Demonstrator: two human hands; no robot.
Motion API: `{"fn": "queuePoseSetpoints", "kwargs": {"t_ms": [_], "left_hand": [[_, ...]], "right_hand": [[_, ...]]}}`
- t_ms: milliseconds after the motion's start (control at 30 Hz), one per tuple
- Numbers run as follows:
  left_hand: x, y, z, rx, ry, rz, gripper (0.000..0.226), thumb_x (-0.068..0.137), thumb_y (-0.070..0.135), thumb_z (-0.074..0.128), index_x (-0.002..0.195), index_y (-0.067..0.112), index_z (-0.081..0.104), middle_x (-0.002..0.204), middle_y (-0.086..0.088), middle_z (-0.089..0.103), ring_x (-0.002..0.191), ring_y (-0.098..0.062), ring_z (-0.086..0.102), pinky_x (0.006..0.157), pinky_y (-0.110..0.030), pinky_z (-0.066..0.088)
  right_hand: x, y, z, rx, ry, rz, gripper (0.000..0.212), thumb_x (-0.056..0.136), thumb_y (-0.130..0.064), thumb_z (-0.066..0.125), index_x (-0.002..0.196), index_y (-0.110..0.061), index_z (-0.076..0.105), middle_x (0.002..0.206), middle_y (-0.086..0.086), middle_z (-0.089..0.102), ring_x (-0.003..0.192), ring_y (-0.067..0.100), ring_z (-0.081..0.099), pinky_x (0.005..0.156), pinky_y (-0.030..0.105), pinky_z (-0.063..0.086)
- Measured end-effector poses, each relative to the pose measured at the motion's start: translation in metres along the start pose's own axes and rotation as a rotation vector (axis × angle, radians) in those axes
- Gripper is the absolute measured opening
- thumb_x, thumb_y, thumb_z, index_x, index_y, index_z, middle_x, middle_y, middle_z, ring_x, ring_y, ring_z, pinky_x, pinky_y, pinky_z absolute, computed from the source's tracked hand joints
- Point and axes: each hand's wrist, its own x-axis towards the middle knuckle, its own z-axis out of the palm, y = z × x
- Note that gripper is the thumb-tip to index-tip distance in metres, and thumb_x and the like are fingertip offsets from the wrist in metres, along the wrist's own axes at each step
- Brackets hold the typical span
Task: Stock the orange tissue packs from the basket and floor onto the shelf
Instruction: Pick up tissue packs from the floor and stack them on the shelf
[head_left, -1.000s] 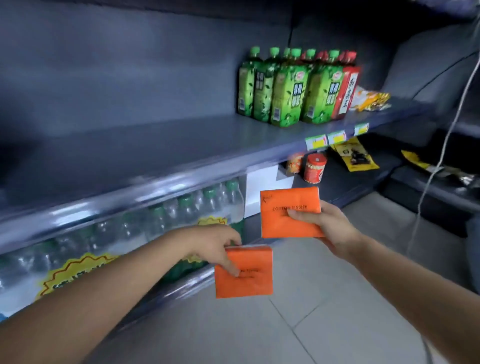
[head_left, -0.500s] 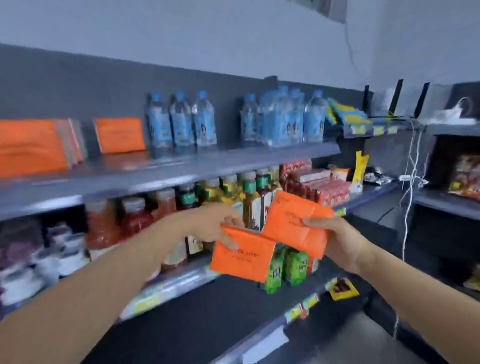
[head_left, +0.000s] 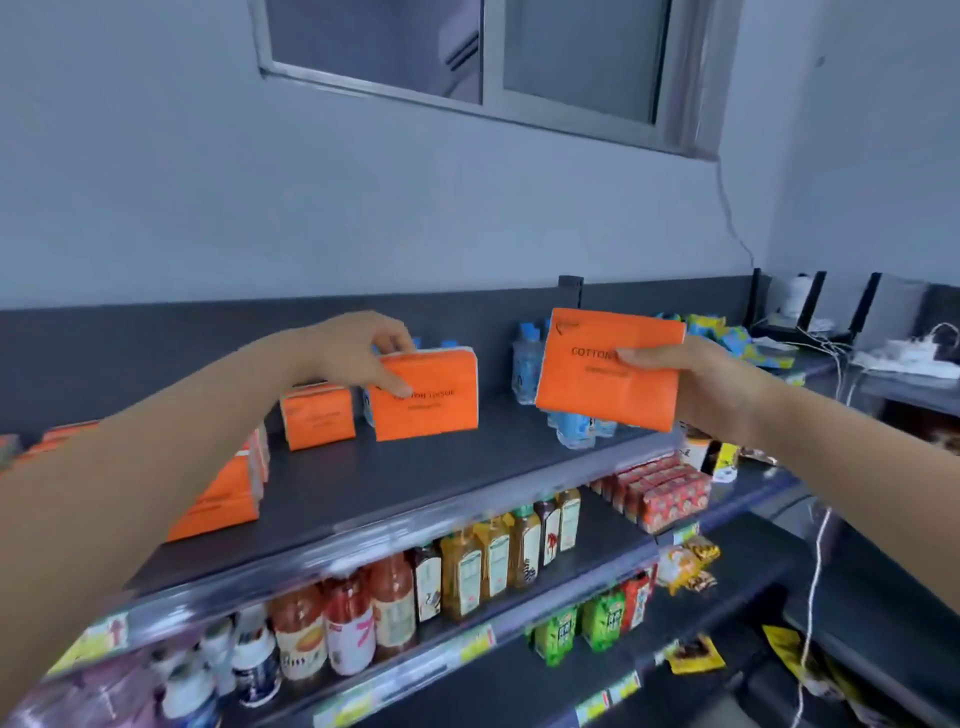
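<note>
Hands: left hand (head_left: 358, 353) pinches the left pack (head_left: 431, 405) at its top corner, thumb on the front face and fingers behind. Right hand (head_left: 696, 374) grips the right pack (head_left: 587, 379) by its right edge, thumb across the face.
Top shelf (head_left: 415, 478): dark deck with a bare middle stretch, orange stock to the left and water bottles (head_left: 527, 364) to the right.
Stocked row (head_left: 228, 488): orange packs at the shelf's left end.
Single pack (head_left: 318, 415): upright, near the back.
Left pack: upright, long axis across the shelf, just right of the single pack. Contact with the deck cannot be told.
Right pack: raised in front of the bottles, off the deck.
Relation: the bare stretch lies below and between both packs. The left hand is nearer the deck, so it likely sets down first.
</note>
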Motion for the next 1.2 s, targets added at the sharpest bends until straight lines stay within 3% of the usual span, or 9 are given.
{"fn": "queuePoseSetpoints", "kwargs": {"t_ms": [167, 367, 467, 600, 800, 933, 1033, 1200], "left_hand": [[-0.02, -0.039, -0.036, 0.138, 0.058, -0.142, 0.037, 0.072, 0.041, 0.08, 0.103, 0.03, 0.064, 0.103, 0.005, 0.064, 0.098, -0.016, 0.058, 0.084, -0.031, 0.044], [-0.036, -0.098, -0.032, 0.098, 0.162, -0.215, 0.046, 0.076, 0.037, 0.078, 0.117, 0.018, 0.066, 0.117, -0.001, 0.065, 0.106, -0.018, 0.059, 0.096, -0.036, 0.047], [-0.036, -0.127, -0.022, 0.163, 0.17, -0.211, 0.045, 0.079, 0.03, 0.076, 0.12, 0.015, 0.064, 0.122, -0.002, 0.061, 0.113, -0.021, 0.056, 0.097, -0.036, 0.045], [-0.023, -0.158, -0.006, 0.222, 0.196, -0.199, 0.041, 0.081, 0.028, 0.073, 0.118, 0.015, 0.062, 0.12, -0.002, 0.061, 0.112, -0.021, 0.056, 0.094, -0.037, 0.046], [0.022, -0.189, 0.019, 0.256, 0.123, -0.223, 0.036, 0.081, 0.032, 0.073, 0.112, 0.017, 0.061, 0.115, 0.0, 0.062, 0.103, -0.021, 0.057, 0.086, -0.038, 0.049], [0.053, -0.204, 0.045, 0.363, 0.043, -0.277, 0.041, 0.083, 0.033, 0.07, 0.119, 0.017, 0.058, 0.121, -0.003, 0.06, 0.109, -0.024, 0.056, 0.088, -0.037, 0.048], [0.07, -0.213, 0.06, 0.406, -0.008, -0.329, 0.044, 0.085, 0.032, 0.068, 0.124, 0.015, 0.056, 0.124, -0.005, 0.059, 0.112, -0.024, 0.056, 0.09, -0.036, 0.048], [0.088, -0.225, 0.066, 0.387, -0.048, -0.366, 0.036, 0.084, 0.031, 0.068, 0.113, 0.012, 0.059, 0.112, -0.003, 0.058, 0.104, -0.022, 0.057, 0.077, -0.028, 0.044]], "right_hand": [[0.013, -0.013, 0.017, -0.085, -0.042, 0.018, 0.073, 0.058, -0.028, 0.088, 0.125, -0.02, 0.061, 0.119, 0.004, 0.07, 0.109, 0.023, 0.067, 0.096, 0.042, 0.05], [0.037, -0.009, 0.061, -0.171, -0.061, 0.077, 0.037, 0.079, -0.005, 0.07, 0.112, -0.022, 0.068, 0.106, 0.003, 0.075, 0.093, 0.017, 0.072, 0.075, 0.032, 0.054], [0.055, 0.008, 0.09, -0.212, -0.078, 0.155, 0.034, 0.081, 0.0, 0.068, 0.108, -0.02, 0.066, 0.102, 0.003, 0.074, 0.092, 0.018, 0.068, 0.068, 0.031, 0.05], [0.089, 0.041, 0.133, -0.151, -0.122, 0.213, 0.039, 0.08, 0.008, 0.065, 0.114, -0.012, 0.065, 0.11, 0.009, 0.072, 0.101, 0.024, 0.067, 0.08, 0.035, 0.052], [0.153, 0.082, 0.176, -0.141, -0.293, 0.288, 0.044, 0.081, 0.008, 0.065, 0.12, -0.013, 0.063, 0.116, 0.006, 0.071, 0.108, 0.025, 0.065, 0.094, 0.039, 0.049], [0.208, 0.106, 0.193, -0.127, -0.394, 0.322, 0.048, 0.083, 0.008, 0.062, 0.124, -0.015, 0.06, 0.118, 0.005, 0.07, 0.112, 0.024, 0.064, 0.102, 0.043, 0.046], [0.246, 0.123, 0.201, -0.106, -0.438, 0.361, 0.046, 0.083, 0.009, 0.061, 0.122, -0.016, 0.06, 0.118, 0.005, 0.07, 0.111, 0.024, 0.064, 0.102, 0.042, 0.047], [0.293, 0.145, 0.225, -0.081, -0.508, 0.396, 0.046, 0.083, 0.013, 0.057, 0.12, -0.014, 0.06, 0.118, 0.007, 0.07, 0.11, 0.021, 0.064, 0.097, 0.036, 0.049]]}}
